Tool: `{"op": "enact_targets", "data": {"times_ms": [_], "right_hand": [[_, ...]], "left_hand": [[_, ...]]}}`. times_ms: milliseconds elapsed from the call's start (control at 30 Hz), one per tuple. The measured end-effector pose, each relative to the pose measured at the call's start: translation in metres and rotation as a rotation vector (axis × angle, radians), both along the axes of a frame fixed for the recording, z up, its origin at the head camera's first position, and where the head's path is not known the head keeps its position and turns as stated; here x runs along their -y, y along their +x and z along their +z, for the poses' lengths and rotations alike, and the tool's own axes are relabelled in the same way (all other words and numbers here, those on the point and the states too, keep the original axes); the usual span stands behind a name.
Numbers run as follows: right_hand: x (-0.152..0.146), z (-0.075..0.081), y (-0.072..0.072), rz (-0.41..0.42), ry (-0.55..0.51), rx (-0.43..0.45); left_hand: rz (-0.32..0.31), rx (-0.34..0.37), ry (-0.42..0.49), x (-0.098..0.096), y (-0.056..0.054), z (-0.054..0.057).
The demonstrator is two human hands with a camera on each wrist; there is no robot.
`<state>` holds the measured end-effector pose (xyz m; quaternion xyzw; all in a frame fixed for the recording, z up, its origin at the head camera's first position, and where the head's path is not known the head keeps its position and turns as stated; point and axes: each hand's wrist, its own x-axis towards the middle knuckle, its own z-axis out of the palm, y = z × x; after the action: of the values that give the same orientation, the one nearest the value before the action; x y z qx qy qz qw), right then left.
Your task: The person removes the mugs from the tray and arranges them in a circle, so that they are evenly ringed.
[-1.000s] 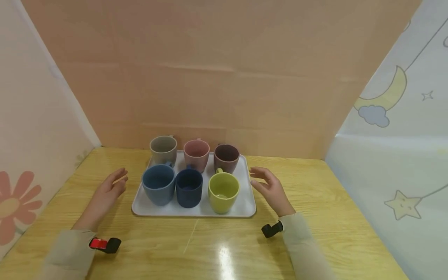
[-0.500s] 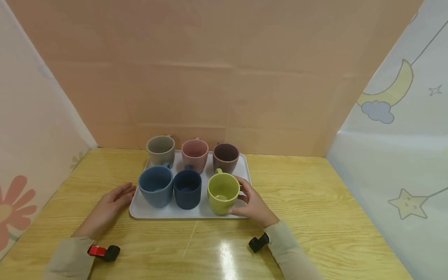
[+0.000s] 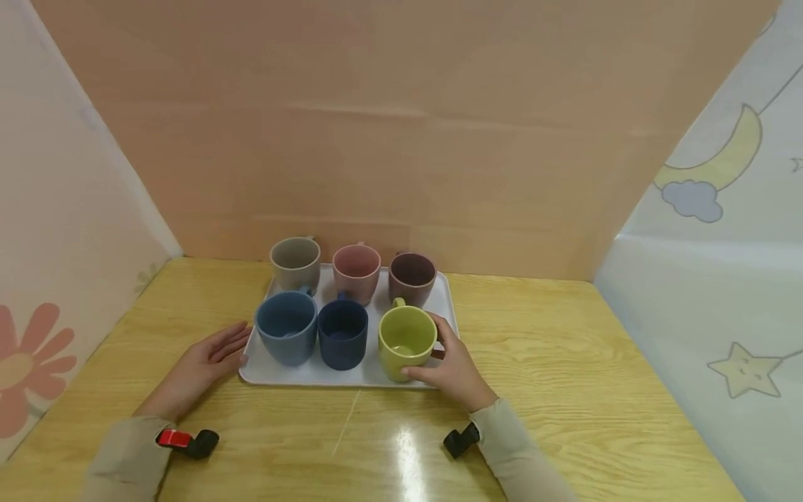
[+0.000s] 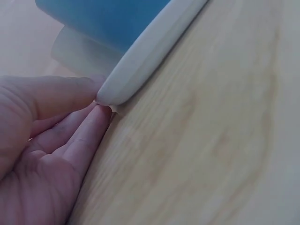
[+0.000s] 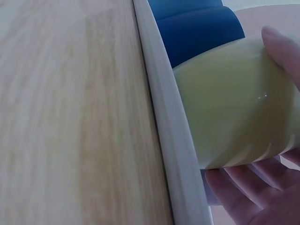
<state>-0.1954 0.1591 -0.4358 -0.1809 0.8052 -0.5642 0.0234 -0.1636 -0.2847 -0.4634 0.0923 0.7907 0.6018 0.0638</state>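
A white tray (image 3: 301, 381) holds several mugs in two rows. At its left edge my left hand (image 3: 199, 369) pinches the rim; in the left wrist view the thumb (image 4: 65, 96) lies on the rim (image 4: 136, 65) and fingers go beneath it. My right hand (image 3: 463, 373) grips the yellow-green mug (image 3: 394, 359) at the front right, thumb on its near side, fingers on its right. In the right wrist view that mug (image 5: 234, 103) looks upright above the tray. Beside it stand a navy mug (image 3: 343, 348) and a light blue mug (image 3: 287, 338).
Behind them are a grey mug (image 3: 295, 268), a pink mug (image 3: 356, 275) and a dark purple mug (image 3: 412, 282). The wooden table (image 3: 552, 348) runs back to a tan sheet (image 3: 401, 139). Patterned white panels stand at both sides.
My right hand has come left from beside the tray onto the yellow-green mug. The left hand has moved right and down to the tray's left rim and now pinches it.
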Motion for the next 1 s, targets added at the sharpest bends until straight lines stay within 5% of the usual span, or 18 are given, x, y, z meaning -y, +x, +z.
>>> {"op": "enact_targets", "data": {"times_ms": [333,1000], "right_hand": [[-0.001,0.0,0.0,-0.008,0.019,-0.051],[-0.037,-0.001,-0.007,-0.056,-0.008,-0.3]], "left_hand": [[0.028,-0.026,-0.074,-0.002,0.0,0.0],[0.037,-0.021,-0.036,-0.002,0.001,-0.002]]}}
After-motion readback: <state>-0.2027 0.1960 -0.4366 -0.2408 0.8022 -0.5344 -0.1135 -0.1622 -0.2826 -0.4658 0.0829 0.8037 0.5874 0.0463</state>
